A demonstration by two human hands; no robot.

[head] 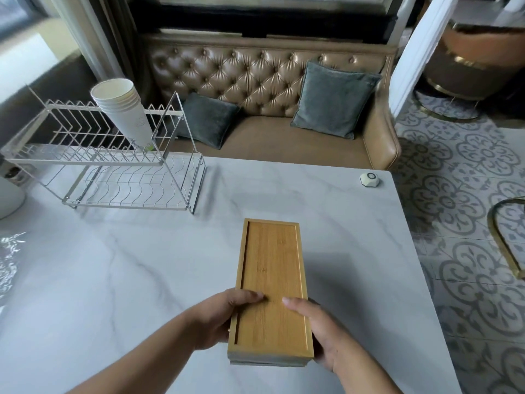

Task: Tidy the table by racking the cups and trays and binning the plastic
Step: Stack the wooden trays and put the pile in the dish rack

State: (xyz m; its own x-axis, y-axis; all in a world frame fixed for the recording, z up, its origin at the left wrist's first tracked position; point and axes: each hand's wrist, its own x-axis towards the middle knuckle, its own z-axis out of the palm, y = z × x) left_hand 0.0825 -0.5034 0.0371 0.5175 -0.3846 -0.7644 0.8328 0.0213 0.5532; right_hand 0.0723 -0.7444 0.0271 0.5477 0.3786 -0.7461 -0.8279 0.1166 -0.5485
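We hold a long rectangular bamboo tray (271, 282), smooth-grained with a low raised rim, at the lower centre of the frame over a glossy, grey-veined marble table (127, 265). Our left hand (224, 319) and right hand (324, 334) clasp its near end from either side, thumbs lying on top. At upper left, a thin wire rack (113, 177) carries tilted, nested white paper cups (125, 109). Crinkled clear plastic (10, 257) lies at the left edge.
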